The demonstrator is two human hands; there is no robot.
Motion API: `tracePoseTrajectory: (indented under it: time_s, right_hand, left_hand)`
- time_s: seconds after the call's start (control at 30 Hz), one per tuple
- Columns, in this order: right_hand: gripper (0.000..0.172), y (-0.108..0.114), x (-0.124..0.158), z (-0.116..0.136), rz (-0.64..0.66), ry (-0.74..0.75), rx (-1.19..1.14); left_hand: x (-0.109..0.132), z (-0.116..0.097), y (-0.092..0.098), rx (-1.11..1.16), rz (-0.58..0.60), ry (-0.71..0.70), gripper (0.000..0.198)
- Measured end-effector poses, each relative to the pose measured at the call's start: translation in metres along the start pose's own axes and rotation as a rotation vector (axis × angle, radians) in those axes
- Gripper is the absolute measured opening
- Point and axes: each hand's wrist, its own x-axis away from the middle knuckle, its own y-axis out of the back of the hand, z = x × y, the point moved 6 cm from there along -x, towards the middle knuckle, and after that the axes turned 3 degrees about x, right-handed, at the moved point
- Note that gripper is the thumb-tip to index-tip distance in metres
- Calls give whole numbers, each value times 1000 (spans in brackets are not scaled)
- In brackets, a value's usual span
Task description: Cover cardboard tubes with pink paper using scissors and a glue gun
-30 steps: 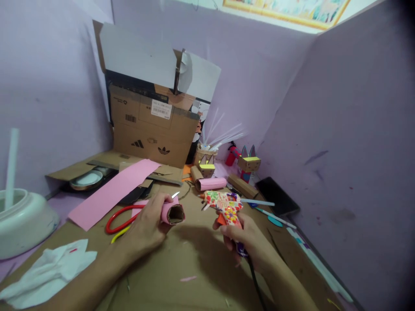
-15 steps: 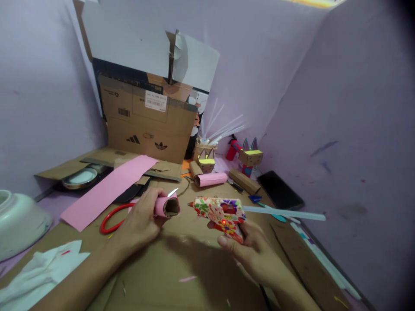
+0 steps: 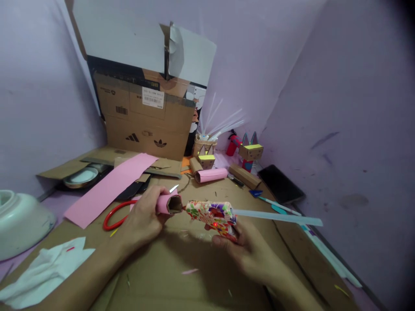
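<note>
My left hand (image 3: 147, 216) is closed around a cardboard tube (image 3: 164, 204) wrapped in pink paper, its open brown end facing right. In my right hand (image 3: 244, 246) is a glue gun (image 3: 212, 214) with a flower-patterned cover and a small red light. The gun's nozzle is at the rim of the tube's open end; whether it touches, I cannot tell. From the back of the gun a long translucent glue stick (image 3: 279, 217) sticks out to the right. Red-handled scissors (image 3: 113, 220) lie behind my left hand, and a blade tip shows above the tube.
A pink paper strip (image 3: 112, 190) lies at the left, near a white bowl (image 3: 22, 226) and a crumpled tissue (image 3: 48, 270). Farther back are another pink tube (image 3: 211, 175), a cardboard cat head (image 3: 206, 160), a large carton (image 3: 145, 121) and a dark tablet (image 3: 281, 183).
My right hand has moved the glue gun left, bringing its nozzle up to the tube's open end. My left hand still holds the tube, shifted slightly right. The view has shifted a little.
</note>
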Motion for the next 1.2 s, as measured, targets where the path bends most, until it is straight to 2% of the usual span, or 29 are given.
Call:
tracePoseTrajectory:
  time_s: [0.27, 0.5, 0.73, 1.07, 1.2]
  right_hand:
    - [28, -1, 2, -7, -24, -59, 113]
    - [25, 0, 3, -7, -5, -190, 268]
    - [24, -1, 0, 2, -13, -91, 196]
    - [22, -1, 2, -7, -7, -136, 184]
    - [21, 5, 3, -5, -20, -139, 103]
  left_hand:
    - [1, -2, 2, -17, 0, -19, 22]
    - [2, -2, -1, -23, -7, -77, 22]
    - [3, -1, 0, -23, -13, -92, 26]
    - [1, -1, -4, 37, 29, -26, 23]
    - [0, 0, -4, 89, 37, 42, 24]
